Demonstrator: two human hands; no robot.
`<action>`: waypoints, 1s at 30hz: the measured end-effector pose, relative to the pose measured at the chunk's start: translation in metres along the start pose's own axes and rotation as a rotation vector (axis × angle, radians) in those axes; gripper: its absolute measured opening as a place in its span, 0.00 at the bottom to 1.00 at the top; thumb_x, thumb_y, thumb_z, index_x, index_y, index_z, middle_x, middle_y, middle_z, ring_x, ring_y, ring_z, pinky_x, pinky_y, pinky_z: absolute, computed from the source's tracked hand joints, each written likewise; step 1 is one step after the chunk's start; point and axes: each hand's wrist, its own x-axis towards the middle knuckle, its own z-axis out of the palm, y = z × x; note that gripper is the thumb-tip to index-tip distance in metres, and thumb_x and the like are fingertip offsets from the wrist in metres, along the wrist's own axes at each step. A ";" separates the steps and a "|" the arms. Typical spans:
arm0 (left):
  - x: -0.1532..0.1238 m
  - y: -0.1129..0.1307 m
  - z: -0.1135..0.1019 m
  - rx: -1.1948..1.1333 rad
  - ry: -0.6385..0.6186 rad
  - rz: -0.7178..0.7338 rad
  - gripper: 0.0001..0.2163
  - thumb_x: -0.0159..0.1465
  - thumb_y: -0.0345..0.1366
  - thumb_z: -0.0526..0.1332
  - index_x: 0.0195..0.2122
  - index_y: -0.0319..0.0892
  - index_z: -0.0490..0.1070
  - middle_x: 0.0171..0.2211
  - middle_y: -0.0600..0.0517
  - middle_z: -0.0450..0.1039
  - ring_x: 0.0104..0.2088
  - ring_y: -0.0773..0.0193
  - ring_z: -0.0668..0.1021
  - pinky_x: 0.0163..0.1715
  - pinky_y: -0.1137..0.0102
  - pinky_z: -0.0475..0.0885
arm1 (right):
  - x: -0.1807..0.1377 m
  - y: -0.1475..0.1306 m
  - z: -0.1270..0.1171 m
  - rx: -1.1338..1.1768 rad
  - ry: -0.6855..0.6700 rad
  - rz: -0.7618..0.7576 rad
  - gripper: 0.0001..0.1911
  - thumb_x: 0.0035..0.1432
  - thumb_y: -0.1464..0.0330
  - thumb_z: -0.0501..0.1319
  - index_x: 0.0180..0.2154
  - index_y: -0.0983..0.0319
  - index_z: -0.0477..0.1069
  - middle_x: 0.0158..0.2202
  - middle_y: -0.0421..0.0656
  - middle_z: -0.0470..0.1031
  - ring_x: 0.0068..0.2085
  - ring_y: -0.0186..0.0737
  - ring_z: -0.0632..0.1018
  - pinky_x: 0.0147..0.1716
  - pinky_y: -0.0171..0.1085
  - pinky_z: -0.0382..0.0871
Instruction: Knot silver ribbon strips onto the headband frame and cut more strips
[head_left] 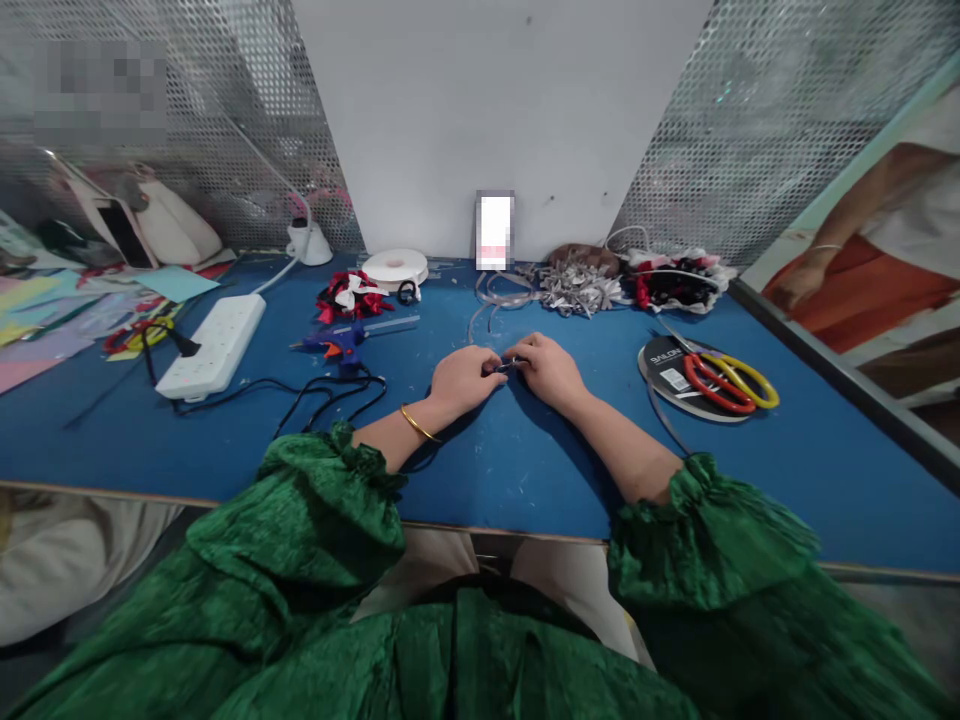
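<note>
My left hand and my right hand meet over the middle of the blue table. Both are closed, their fingertips pinching a small dark shiny piece between them. Fingers cover most of it, and its kind is too small to make out. A gold bangle circles my left wrist. Just beyond my hands, thin grey ribbon lies in loose loops. To the left rests a blue hot glue gun with a clear glue stick in its back.
A white power strip and black cable lie left. Behind are a white ribbon spool, red bows, a phone and silver ribbon pieces. Red-and-yellow scissors rest on a black spool at right. Another person stands beyond.
</note>
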 end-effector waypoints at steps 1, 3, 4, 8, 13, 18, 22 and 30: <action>0.000 0.000 0.000 0.008 0.000 0.003 0.09 0.58 0.40 0.64 0.38 0.44 0.77 0.36 0.51 0.76 0.35 0.63 0.74 0.33 0.69 0.65 | 0.000 -0.001 0.000 -0.023 -0.005 -0.002 0.15 0.57 0.77 0.56 0.41 0.58 0.77 0.41 0.46 0.73 0.43 0.45 0.73 0.41 0.39 0.65; 0.001 -0.001 -0.001 0.013 -0.003 0.006 0.08 0.59 0.40 0.63 0.37 0.44 0.77 0.36 0.51 0.76 0.35 0.63 0.74 0.33 0.69 0.65 | -0.001 -0.003 -0.002 -0.053 0.001 0.012 0.12 0.57 0.76 0.57 0.38 0.59 0.76 0.41 0.46 0.73 0.41 0.43 0.73 0.38 0.38 0.64; 0.001 -0.001 -0.001 0.008 -0.003 0.004 0.08 0.60 0.40 0.62 0.36 0.44 0.77 0.35 0.51 0.77 0.35 0.63 0.74 0.33 0.69 0.65 | -0.002 -0.004 -0.002 -0.062 0.006 0.018 0.10 0.57 0.75 0.57 0.37 0.60 0.75 0.41 0.46 0.73 0.39 0.42 0.73 0.37 0.37 0.64; 0.001 -0.001 -0.003 -0.042 -0.003 -0.008 0.10 0.62 0.43 0.60 0.35 0.44 0.77 0.35 0.51 0.78 0.34 0.62 0.75 0.32 0.69 0.64 | -0.003 -0.006 -0.004 -0.066 0.014 -0.005 0.06 0.58 0.74 0.57 0.34 0.60 0.73 0.38 0.45 0.74 0.38 0.41 0.73 0.35 0.36 0.61; 0.001 -0.001 -0.003 -0.050 -0.036 -0.006 0.07 0.59 0.34 0.59 0.36 0.44 0.77 0.35 0.51 0.78 0.34 0.62 0.76 0.32 0.68 0.65 | -0.004 -0.006 -0.005 0.025 0.013 -0.024 0.06 0.57 0.73 0.57 0.33 0.60 0.72 0.36 0.43 0.75 0.37 0.40 0.73 0.35 0.35 0.62; 0.000 -0.001 -0.002 -0.092 0.037 0.019 0.11 0.55 0.27 0.58 0.37 0.42 0.76 0.36 0.49 0.78 0.35 0.62 0.75 0.35 0.68 0.67 | -0.005 -0.006 -0.007 0.264 0.054 0.148 0.07 0.56 0.67 0.59 0.37 0.61 0.72 0.31 0.41 0.75 0.31 0.38 0.73 0.33 0.36 0.64; 0.000 0.001 -0.005 -0.240 0.080 0.041 0.09 0.57 0.29 0.58 0.37 0.42 0.75 0.35 0.50 0.77 0.34 0.64 0.75 0.36 0.70 0.68 | -0.007 -0.008 -0.014 0.367 0.070 0.169 0.13 0.56 0.64 0.59 0.41 0.62 0.73 0.33 0.42 0.76 0.29 0.36 0.71 0.32 0.35 0.63; 0.000 0.008 -0.012 -0.465 0.097 -0.011 0.09 0.57 0.32 0.61 0.38 0.39 0.74 0.29 0.53 0.73 0.29 0.69 0.72 0.32 0.73 0.66 | -0.009 -0.014 -0.022 0.511 0.024 0.161 0.09 0.55 0.65 0.57 0.33 0.62 0.73 0.23 0.37 0.69 0.25 0.34 0.67 0.26 0.33 0.58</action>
